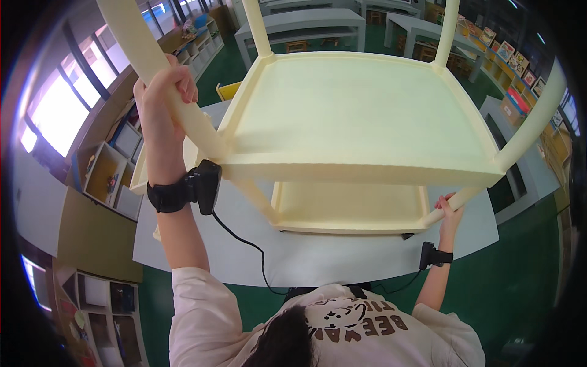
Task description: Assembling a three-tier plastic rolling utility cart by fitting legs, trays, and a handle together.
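A cream plastic tiered shelf rack stands on a pale grey table (342,260). Its upper tray (367,104) has round posts rising from the corners, and a lower tray (351,205) shows beneath. My left hand (166,88) is wrapped around the near left post (202,131), above the upper tray. Lower down, my right hand (450,207) closes on the near right post (468,197) between the two trays. Black straps with small devices sit on both wrists. The tops of the posts are outside the view.
Another cream tray edge (139,174) shows beside my left forearm on the table. A black cable (247,243) hangs from the left wrist device. Behind the table are a yellow chair (228,91) and grey tables (299,25). Low shelves (110,174) line the left side.
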Motion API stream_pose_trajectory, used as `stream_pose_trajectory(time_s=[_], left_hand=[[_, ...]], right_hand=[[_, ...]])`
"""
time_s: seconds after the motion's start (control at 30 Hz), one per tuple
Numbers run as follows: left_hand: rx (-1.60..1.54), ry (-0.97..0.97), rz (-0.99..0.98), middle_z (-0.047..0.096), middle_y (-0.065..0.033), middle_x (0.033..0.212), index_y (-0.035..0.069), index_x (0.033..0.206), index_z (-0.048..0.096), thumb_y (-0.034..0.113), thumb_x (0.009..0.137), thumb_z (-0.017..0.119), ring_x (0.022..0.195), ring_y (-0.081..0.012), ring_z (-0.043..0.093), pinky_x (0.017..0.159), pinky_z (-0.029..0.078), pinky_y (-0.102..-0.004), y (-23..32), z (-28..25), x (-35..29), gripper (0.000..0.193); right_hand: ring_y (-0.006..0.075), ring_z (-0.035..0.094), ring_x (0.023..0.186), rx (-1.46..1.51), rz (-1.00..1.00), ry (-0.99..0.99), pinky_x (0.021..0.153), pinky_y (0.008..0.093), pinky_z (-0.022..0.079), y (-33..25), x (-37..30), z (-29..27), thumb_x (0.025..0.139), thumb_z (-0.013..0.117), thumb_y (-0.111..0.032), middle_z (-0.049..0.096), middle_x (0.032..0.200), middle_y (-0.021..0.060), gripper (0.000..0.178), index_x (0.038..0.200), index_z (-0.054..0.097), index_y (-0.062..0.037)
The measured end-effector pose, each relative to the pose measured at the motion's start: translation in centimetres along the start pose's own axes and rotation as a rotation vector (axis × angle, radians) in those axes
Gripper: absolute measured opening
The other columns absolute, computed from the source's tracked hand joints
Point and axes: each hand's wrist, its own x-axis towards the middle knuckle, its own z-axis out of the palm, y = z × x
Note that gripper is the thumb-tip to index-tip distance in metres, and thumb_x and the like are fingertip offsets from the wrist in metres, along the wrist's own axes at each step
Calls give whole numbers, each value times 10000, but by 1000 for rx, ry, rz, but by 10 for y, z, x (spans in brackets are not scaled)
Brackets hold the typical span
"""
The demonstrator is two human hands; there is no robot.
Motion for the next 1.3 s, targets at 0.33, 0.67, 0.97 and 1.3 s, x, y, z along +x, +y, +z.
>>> stream_pose_trajectory(time_s=[0.33, 0.67, 0.97, 1.3], left_hand=[[-59, -5, 17, 351, -14, 486, 34, 668, 422, 58, 645, 490, 394, -86, 344, 392, 266, -208, -13, -17, 17, 76], [-59, -1, -21, 374, -28, 484, 30, 622, 415, 64, 635, 499, 374, -104, 382, 368, 320, -213, -23, -15, 22, 92], [-79, -24, -47, 402, -36, 480, 22, 631, 430, 58, 636, 520, 381, -111, 402, 383, 334, -225, -24, -10, 38, 97], [-225, -167, -31, 404, -47, 481, 21, 602, 425, 64, 610, 489, 375, -130, 407, 383, 345, -235, -96, 33, 97, 77]], right_hand=[[127, 401, 408, -46, -130, 273, 399, 244, 328, 11, -7, 24, 632, 543, 24, 410, 513, 46, 120, 665, 431, 1], [111, 416, 413, 9, -130, 274, 402, 233, 331, 20, -1, 29, 631, 564, -17, 436, 519, 37, 121, 615, 445, 1], [107, 420, 400, -52, -209, 375, 381, 231, 322, 15, 0, 30, 605, 557, -16, 448, 505, 29, 105, 586, 455, 0], [100, 413, 420, -194, -310, 561, 405, 233, 317, 23, -6, 18, 641, 579, -26, 443, 502, 23, 127, 603, 461, 3]])
